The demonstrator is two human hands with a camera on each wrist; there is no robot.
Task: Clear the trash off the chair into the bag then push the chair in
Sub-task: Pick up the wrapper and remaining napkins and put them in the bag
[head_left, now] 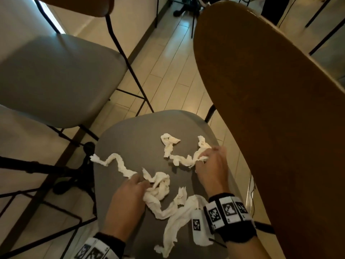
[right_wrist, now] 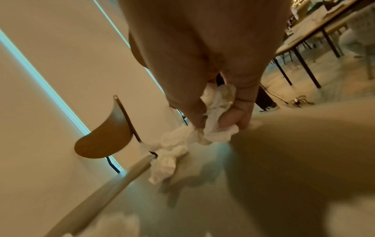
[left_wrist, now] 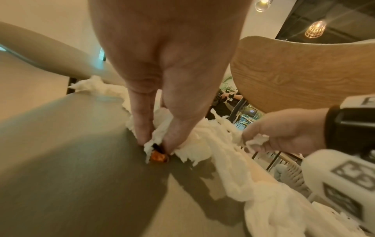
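Observation:
Twisted strips of white tissue lie strewn over the grey chair seat [head_left: 130, 139]. My left hand [head_left: 139, 181] pinches the near tissue strip [head_left: 158, 186] at the seat's middle; in the left wrist view the left hand [left_wrist: 154, 144] has thumb and finger closed on this near strip [left_wrist: 202, 141], with a small orange bit [left_wrist: 158, 157] under it. My right hand [head_left: 202, 157] grips the far tissue strip [head_left: 179, 159] near the seat's right side, and the right hand [right_wrist: 211, 123] bunches that far strip [right_wrist: 182, 141] between curled fingers. No bag is in view.
The chair's brown wooden backrest [head_left: 270, 109] rises close on the right. A second grey chair [head_left: 56, 79] stands at the left, its black metal legs [head_left: 37, 169] reaching beside the seat. More tissue [head_left: 177, 225] trails toward the seat's near edge. Pale plank floor [head_left: 171, 62] lies beyond.

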